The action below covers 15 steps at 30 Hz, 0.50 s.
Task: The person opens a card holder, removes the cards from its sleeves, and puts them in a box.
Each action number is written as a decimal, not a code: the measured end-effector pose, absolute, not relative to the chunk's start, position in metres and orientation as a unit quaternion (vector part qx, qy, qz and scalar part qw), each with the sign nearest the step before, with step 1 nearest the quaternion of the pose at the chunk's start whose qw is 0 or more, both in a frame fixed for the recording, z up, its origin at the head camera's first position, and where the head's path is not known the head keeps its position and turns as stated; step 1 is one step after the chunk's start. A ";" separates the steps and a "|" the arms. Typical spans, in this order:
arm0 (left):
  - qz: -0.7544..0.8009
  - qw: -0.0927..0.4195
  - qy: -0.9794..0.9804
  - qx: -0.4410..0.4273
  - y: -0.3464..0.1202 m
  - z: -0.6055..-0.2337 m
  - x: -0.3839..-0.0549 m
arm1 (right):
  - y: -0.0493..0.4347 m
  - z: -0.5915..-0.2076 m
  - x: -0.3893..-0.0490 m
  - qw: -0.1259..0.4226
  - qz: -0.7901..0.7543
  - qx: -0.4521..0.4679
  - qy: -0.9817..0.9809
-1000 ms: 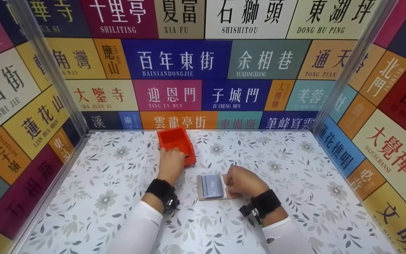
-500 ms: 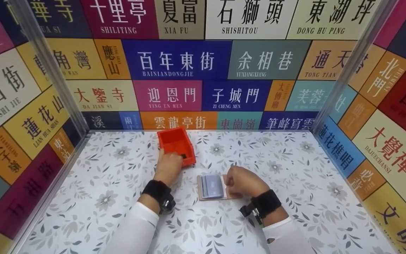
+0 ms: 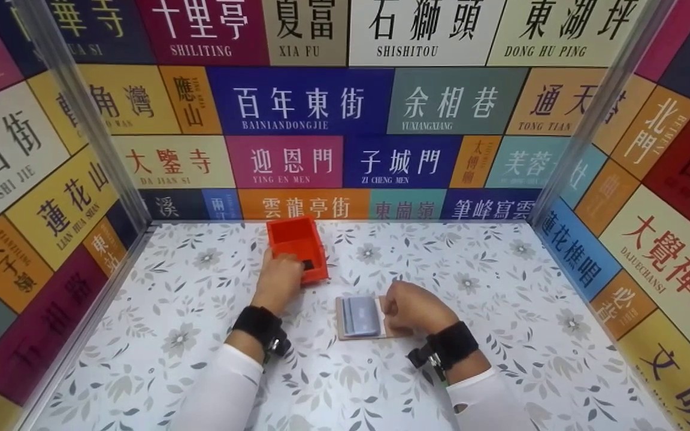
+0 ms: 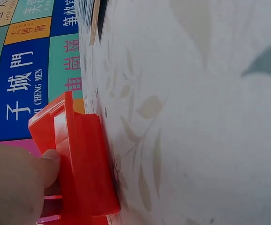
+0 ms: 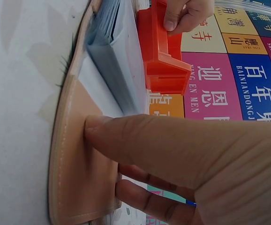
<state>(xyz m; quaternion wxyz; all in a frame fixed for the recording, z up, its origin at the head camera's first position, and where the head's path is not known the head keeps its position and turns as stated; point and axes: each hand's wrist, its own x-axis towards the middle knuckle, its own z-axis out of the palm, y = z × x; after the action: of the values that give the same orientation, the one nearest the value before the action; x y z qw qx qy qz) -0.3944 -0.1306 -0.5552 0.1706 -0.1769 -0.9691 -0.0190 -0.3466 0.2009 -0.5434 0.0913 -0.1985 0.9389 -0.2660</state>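
Observation:
My left hand [image 3: 279,278] grips the near left wall of a red plastic bin [image 3: 320,248]. Its thumb [image 4: 52,161] lies against the bin's wall in the left wrist view; the other fingers are mostly hidden. A small dark item [image 3: 306,264] lies in the bin, too small to name. Right of the bin, a tan card holder [image 5: 81,180] lies spread on the table, its clear plastic sleeves [image 3: 362,316] folded to the left. With curled fingers, my right hand [image 3: 414,308] holds the card holder's right cover, thumb pressing on its inner side.
A white table [image 3: 471,365] with a leaf and flower print carries everything. Colourful sign-covered walls [image 3: 303,102] enclose its back and both sides, with clear strips at the corners. Black straps with small cameras sit on both wrists.
My left hand has shifted left and toward me, and the bin has slid slightly left with it. More of the dark item has come into sight. The right hand stays put.

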 end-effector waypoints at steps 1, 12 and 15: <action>-0.026 0.187 -0.965 -0.183 -0.128 -0.555 -0.393 | 0.201 -0.543 -0.346 0.092 -0.265 -0.195 0.940; -0.121 0.204 -0.918 -0.318 -0.077 -0.556 -0.363 | 0.201 -0.544 -0.347 0.098 -0.262 -0.192 0.941; -0.121 0.169 -0.921 -0.328 -0.065 -0.557 -0.356 | 0.200 -0.545 -0.348 0.092 -0.251 -0.195 0.944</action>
<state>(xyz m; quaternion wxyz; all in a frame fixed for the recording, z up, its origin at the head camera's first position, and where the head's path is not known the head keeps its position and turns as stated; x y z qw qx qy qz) -0.3560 -0.0650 -0.5566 0.1693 -0.3281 -0.9214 -0.1213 -0.3482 0.1997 -0.5449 0.0924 -0.1948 0.9436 -0.2511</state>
